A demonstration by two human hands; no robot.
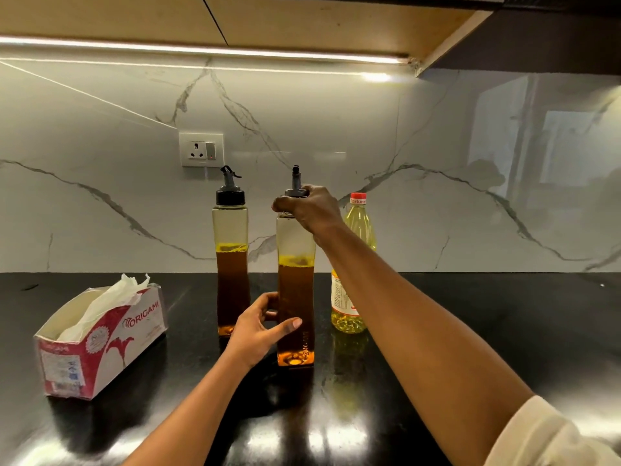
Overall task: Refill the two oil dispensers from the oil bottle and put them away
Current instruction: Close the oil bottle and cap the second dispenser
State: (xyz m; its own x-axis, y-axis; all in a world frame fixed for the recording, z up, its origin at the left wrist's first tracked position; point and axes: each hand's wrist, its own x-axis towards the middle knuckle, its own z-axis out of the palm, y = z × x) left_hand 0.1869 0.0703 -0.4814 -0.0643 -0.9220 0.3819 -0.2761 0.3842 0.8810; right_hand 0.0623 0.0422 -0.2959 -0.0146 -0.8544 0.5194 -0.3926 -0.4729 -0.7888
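Hands, left (260, 326) and right (311, 210), on half-full amber dispenser (295, 290)

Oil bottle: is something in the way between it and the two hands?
Both hands are occupied: the right hand grips the cap of the near dispenser, the left hand holds its body. The oil bottle stands just behind the right forearm, which partly hides it. No other object lies between.

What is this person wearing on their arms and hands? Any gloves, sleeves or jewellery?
No gloves: the left hand and right hand are bare, with no ring, watch or bracelet showing. The right arm wears a cream fabric sleeve reaching to about the elbow, seen at the lower right corner. The left forearm is uncovered as far as the frame shows.
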